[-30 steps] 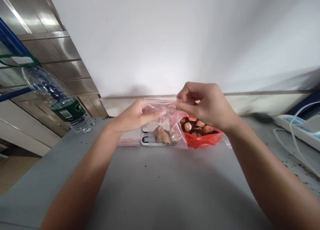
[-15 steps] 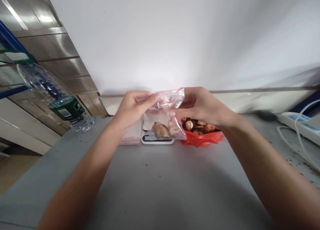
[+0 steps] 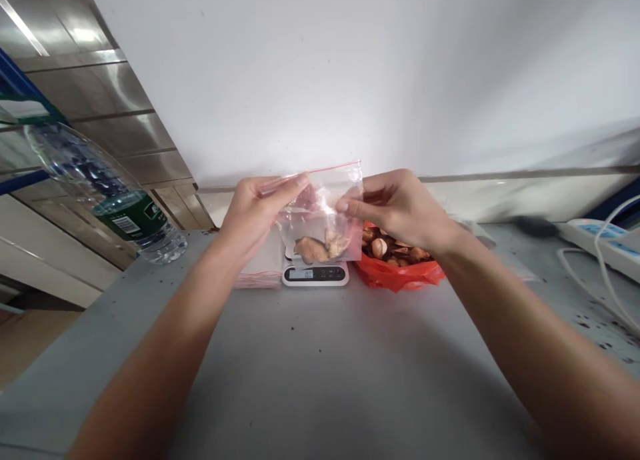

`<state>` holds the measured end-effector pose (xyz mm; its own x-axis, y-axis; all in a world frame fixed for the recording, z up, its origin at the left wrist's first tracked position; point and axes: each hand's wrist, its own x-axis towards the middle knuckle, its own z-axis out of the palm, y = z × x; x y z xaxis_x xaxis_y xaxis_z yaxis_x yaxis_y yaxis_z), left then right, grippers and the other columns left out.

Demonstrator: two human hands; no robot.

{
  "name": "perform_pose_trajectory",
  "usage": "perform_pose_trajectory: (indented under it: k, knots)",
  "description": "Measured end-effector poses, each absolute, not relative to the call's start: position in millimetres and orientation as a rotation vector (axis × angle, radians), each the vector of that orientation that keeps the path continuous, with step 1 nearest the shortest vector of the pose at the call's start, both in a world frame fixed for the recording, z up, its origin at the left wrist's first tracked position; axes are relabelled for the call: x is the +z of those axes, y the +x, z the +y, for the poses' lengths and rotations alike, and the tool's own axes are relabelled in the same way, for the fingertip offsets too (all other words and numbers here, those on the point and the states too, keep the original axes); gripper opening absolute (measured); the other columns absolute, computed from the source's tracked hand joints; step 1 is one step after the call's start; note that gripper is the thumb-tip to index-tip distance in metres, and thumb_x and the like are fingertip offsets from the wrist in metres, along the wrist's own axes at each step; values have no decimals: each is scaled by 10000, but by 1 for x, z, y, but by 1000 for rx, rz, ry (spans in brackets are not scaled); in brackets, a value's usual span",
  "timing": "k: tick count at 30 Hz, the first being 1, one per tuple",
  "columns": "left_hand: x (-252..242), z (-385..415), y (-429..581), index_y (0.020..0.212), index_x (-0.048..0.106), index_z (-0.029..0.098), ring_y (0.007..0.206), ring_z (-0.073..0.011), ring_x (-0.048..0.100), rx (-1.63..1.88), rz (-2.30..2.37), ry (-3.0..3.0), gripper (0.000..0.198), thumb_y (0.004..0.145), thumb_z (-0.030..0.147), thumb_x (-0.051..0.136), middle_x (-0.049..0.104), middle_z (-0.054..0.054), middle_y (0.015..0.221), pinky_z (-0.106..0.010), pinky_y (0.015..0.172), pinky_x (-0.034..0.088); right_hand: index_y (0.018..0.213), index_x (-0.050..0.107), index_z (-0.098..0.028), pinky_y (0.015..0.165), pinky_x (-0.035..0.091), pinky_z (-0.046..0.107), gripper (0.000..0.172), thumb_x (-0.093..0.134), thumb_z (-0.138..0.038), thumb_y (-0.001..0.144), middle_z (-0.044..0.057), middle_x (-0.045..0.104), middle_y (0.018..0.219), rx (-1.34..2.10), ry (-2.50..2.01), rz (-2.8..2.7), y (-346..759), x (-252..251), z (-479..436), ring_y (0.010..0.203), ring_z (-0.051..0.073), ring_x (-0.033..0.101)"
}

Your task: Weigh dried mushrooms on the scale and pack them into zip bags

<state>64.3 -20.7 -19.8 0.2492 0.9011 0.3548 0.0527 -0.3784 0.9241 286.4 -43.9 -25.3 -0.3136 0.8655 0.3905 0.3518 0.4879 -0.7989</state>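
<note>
A clear zip-lock bag (image 3: 325,220) with a red line along its top hangs between my hands, holding a few brown dried pieces (image 3: 320,248) that look like mushrooms. My left hand (image 3: 265,207) pinches its upper left part, thumb in front. On its right side, the thumb and fingers of my right hand (image 3: 385,203) are closed on the plastic. Below and behind the bag is a small digital scale (image 3: 315,275) with a lit display, its platform mostly hidden. To the right, a red plastic bag (image 3: 400,277) holds many similar brown pieces (image 3: 395,248).
A stack of clear zip-lock bags (image 3: 257,278) lies left of the scale. A large water bottle (image 3: 133,217) with a green label stands at the table's left edge. At the right are a white power strip (image 3: 605,243) and its cable (image 3: 590,300). A white wall (image 3: 320,80) rises behind.
The zip-lock bag has risen slightly and its top edge now stands up straighter. My right hand's grip has shifted along the bag's right side. The scale's display has come into view.
</note>
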Motion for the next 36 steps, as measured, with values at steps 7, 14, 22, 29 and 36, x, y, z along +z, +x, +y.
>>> perform_pose_trajectory:
  k: [7,14,22,29,36]
  knots:
    - [-19,-19,54,686,771,191,665,-180,699,1231,983,1996,318,840,467,812,734,-36,679,-314,669,586,736,761,-209,446,408,282,394,815,-591,817,11,662,633,851,-984,-1824,287,-19,-46,523,127,521]
    - [-10,-21,42,732,801,210,681,-202,725,1126,990,2067,232,802,430,830,752,-42,691,-311,659,600,696,730,-251,597,556,369,420,828,-649,787,34,705,677,688,-956,-1745,283,-13,-48,644,198,653]
    - [-3,-25,33,796,816,237,711,-208,759,1116,1022,2106,113,811,348,801,779,-28,715,-293,681,616,725,725,-258,640,567,401,378,867,-607,753,50,727,725,716,-1012,-1906,303,-8,-45,705,239,689]
    - [0,-26,33,842,834,228,748,-216,782,1050,1054,2185,145,832,354,764,808,-36,764,-296,721,633,696,689,-242,604,487,384,383,768,-593,829,45,693,681,550,-1120,-2029,310,-5,-47,625,205,599]
    - [-3,-26,34,826,808,210,721,-198,759,1045,1064,2273,192,890,363,713,803,-47,771,-271,660,578,678,660,-252,632,505,389,257,714,-436,849,27,682,635,520,-1111,-2103,307,-5,-49,596,205,597]
